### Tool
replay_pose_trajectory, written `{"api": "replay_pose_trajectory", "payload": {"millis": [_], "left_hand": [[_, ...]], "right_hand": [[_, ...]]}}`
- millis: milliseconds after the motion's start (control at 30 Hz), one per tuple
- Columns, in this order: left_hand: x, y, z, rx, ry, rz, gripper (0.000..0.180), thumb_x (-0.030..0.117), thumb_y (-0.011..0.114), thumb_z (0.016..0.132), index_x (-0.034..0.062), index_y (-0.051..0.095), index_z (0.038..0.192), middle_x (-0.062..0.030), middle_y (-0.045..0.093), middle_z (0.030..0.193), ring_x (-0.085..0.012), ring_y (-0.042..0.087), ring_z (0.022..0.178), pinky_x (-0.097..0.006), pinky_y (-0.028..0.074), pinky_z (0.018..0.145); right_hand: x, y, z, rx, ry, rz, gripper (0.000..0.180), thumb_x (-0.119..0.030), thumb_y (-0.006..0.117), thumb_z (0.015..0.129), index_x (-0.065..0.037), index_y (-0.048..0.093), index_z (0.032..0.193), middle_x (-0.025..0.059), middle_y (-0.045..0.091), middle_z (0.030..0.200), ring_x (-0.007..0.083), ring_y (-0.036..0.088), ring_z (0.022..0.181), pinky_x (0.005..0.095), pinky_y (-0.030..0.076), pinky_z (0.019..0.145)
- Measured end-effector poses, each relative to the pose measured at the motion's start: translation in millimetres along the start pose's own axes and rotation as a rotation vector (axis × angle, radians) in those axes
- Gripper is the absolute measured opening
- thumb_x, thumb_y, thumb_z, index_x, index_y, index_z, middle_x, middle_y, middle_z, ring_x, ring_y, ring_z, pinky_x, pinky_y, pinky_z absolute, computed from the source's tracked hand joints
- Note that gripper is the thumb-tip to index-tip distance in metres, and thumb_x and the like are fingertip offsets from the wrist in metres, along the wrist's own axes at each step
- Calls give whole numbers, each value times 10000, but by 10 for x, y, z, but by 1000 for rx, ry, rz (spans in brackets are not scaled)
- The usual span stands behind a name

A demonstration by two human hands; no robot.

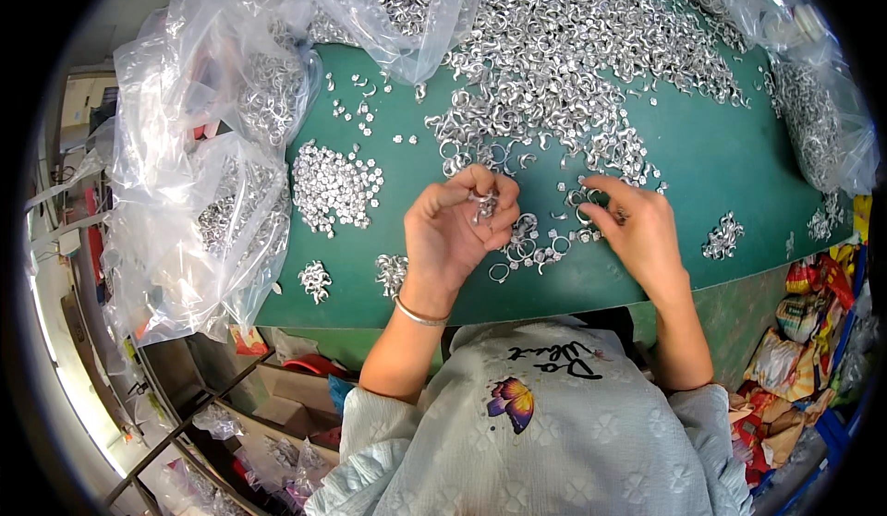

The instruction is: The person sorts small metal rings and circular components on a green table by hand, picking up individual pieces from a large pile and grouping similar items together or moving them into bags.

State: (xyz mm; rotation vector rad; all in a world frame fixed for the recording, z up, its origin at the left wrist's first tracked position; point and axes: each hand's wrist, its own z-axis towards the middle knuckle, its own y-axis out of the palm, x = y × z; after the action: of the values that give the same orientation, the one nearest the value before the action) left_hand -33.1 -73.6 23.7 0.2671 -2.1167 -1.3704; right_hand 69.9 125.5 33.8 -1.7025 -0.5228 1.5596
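Observation:
My left hand (467, 218), palm turned up and fingers curled, holds a few small silvery metal pieces (483, 206) at its fingertips. To the right, my right hand (630, 220) hovers low over the table, thumb and forefinger apart beside some small rings (577, 198); its other fingers are bent under and partly hidden. Between the hands lies a loose cluster of silvery rings and small knobs (531, 248). Beyond both hands a wide heap of curved silvery metal pieces (573, 54) spreads over the green table (407, 169).
At left sits a pile of small knobs (334, 188), with little heaps of pieces (315, 279) nearer the edge. Clear plastic bags of metal parts (236, 202) line the left side; another bag (808, 114) stands at right. Colourful packets (785, 359) lie beside the table, lower right.

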Motion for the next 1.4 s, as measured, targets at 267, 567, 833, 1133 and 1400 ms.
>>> {"api": "replay_pose_trajectory", "payload": {"millis": [267, 567, 833, 1133, 1400], "left_hand": [[-384, 61, -76, 391, 494, 1700, 107, 126, 658, 812, 21, 641, 802, -56, 537, 577, -169, 454, 429, -299, 371, 436], [-252, 85, -73, 334, 69, 857, 153, 104, 512, 927, 5, 615, 982, -8, 541, 652, -67, 400, 487, -211, 304, 422], [-262, 75, 100, 276, 271, 1390, 133, 116, 584, 876, 11, 608, 953, -14, 558, 681, -93, 451, 497, -242, 358, 445], [-250, 49, 315, 368, 565, 2066, 142, 89, 684, 766, 54, 637, 895, -92, 581, 652, -263, 555, 539, -357, 427, 509], [-215, 3, 149, 410, 514, 1804, 127, 48, 679, 789, 34, 624, 902, -64, 485, 554, -139, 427, 465, -283, 360, 462]], "right_hand": [[-13, -15, 18, -75, 2, -15, 208, -160, 693, 764, -113, 653, 962, 87, 645, 722, 273, 613, 591, 375, 477, 519], [51, 86, -54, -115, -81, 380, 51, -104, 629, 810, -58, 631, 833, 28, 591, 688, 172, 561, 568, 294, 420, 461], [341, -144, 54, -308, 440, 1938, 330, -278, 384, 981, -37, 459, 768, 16, 370, 626, 97, 355, 510, 216, 275, 370], [415, -153, 81, -322, 700, 2438, 328, -160, 354, 982, 63, 462, 1197, 86, 459, 876, 107, 366, 518, 215, 283, 343], [881, -614, -305, 14, 474, 2201, 363, -50, 379, 888, 119, 421, 1207, 143, 426, 968, 129, 388, 542, 241, 285, 340]]}}
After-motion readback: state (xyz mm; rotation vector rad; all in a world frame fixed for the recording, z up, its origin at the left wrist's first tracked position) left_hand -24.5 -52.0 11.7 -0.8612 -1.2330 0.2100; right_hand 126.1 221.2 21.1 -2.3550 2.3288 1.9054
